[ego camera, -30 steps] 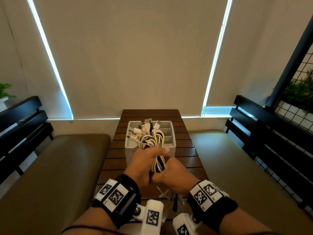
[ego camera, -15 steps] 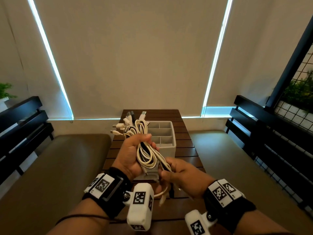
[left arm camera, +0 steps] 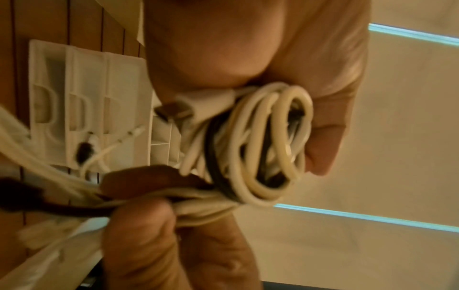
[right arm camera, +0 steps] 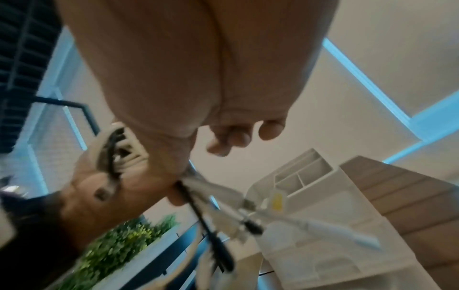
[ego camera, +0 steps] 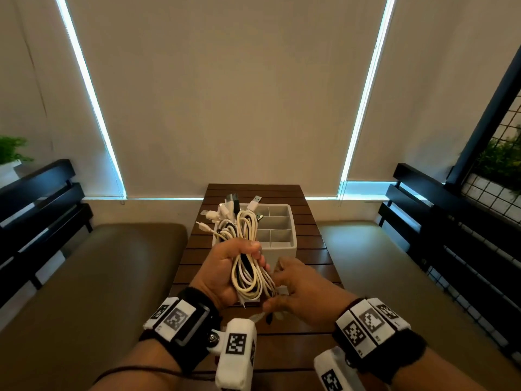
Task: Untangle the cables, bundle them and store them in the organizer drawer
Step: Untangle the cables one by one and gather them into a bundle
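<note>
Right hand (ego camera: pixel 298 289) has closed in, pinching loose ends; left hand (ego camera: pixel 225 266) grips cables (ego camera: pixel 245 266). Risk: coil springs apart if grip slackens.

Dark slatted wooden table (ego camera: pixel 315 251), white compartmented organizer (ego camera: pixel 284 244) directly on its slats.

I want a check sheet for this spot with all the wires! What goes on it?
Surface: dark slatted wooden table.
Job's things: white organizer on the table, visible top compartments empty.
Clutter: nothing seen.
Hands: left hand grips the cable bundle; right hand pinches its loose ends.
Cables: white and black, looped, plugs sticking up, still tangled.
Surroundings: cushioned benches, closed blinds, plants.
</note>
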